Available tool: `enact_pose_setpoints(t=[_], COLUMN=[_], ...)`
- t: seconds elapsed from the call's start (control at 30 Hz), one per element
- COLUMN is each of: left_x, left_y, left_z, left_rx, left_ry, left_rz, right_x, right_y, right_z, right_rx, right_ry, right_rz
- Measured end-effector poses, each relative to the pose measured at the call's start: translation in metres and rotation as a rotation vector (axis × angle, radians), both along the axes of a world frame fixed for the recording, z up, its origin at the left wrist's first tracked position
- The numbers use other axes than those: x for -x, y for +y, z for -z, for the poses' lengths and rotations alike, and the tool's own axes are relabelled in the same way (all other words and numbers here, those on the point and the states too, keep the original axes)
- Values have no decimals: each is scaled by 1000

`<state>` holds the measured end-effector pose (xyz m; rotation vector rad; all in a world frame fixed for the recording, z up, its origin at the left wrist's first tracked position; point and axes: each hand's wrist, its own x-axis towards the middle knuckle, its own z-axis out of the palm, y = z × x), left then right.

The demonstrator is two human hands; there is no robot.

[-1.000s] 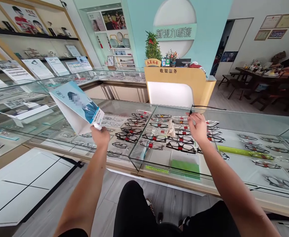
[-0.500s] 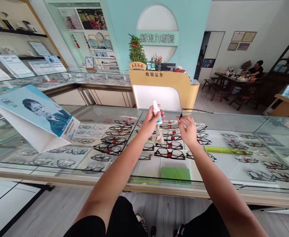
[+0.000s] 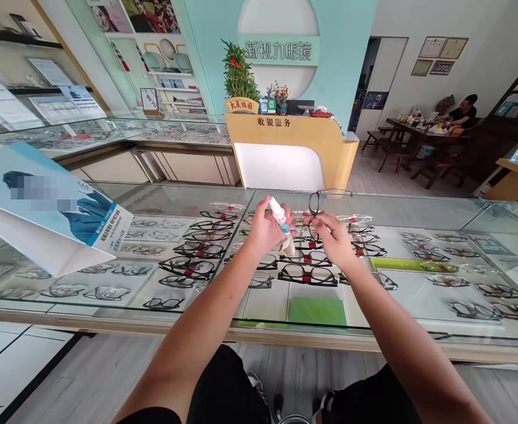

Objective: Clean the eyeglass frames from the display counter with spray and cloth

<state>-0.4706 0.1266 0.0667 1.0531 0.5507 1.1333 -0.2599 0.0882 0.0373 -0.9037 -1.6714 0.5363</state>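
Observation:
My left hand (image 3: 265, 228) is wrapped round a small white spray bottle (image 3: 278, 212) with a blue and pink label, its nozzle tilted up and to the left. A beige cloth (image 3: 287, 246) hangs from beneath the same hand. In my right hand (image 3: 333, 232) the fingers pinch a pair of dark-framed eyeglasses (image 3: 314, 203), with one round rim upright and facing me. Both hands are above the glass display case (image 3: 188, 197), the bottle a short way left of the glasses. Rows of spectacle frames (image 3: 307, 274) lie under the glass.
A folded advertising card (image 3: 50, 206) stands on the case at left. Beyond is a wooden cash counter (image 3: 285, 132) with a potted plant (image 3: 240, 73). At the far right a person (image 3: 464, 112) sits by a dark table. A green pad (image 3: 318, 311) lies inside the case.
The eyeglasses have turned in my right hand, so a rim now faces me where a temple arm stretched rightward before. The bottle tilts further left. The view has shifted slightly.

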Motion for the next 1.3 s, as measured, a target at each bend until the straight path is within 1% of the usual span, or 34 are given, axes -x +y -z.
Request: enact_pose_setpoints(t=[0.07, 0.13, 0.23, 0.3, 0.37, 0.43, 0.53, 0.63, 0.77, 0.97, 1.03, 1.17, 1.23, 1.3], left_x=[-4, -7, -8, -9, -9, -10, -10, -10, -11, -11, -11, -14, -15, -12], left_y=[3, 5, 8, 8, 6, 3, -2, -6, -5, -3, -4, -8, -9, -8], left_z=[8, 16, 25, 27, 25, 22, 18, 16, 18, 25, 26, 25, 23, 22], left_rx=[-89, -163, -244, -273, -283, -308, -358, -362, -334, -423, -451, -523, -514, -472], left_ry=[69, 185, 368, 435, 477, 507, 520, 511, 531, 650, 670, 644, 631, 615], left_rz=[-139, -252, -333, -371, -395, -398, -356, -327, -348, -295, -271, -232, -226, -242], right_x=[1, 3, 6, 7, 8, 8, 9, 8, 5, 1, 1, 1, 2, 2], right_y=[-2, -5, -7, -9, -10, -11, -12, -12, -8, 2, 3, 2, 1, 1], right_z=[-2, -5, -7, -9, -10, -11, -13, -14, -14, -8, -7, -7, -8, -8], right_rx=[71, 126, 186, 222, 257, 280, 301, 311, 294, 290, 291, 284, 293, 304], right_ry=[26, 36, 57, 86, 109, 124, 144, 164, 239, 399, 406, 368, 341, 337], right_rz=[-65, -120, -179, -208, -229, -243, -260, -261, -226, -186, -181, -176, -164, -148])
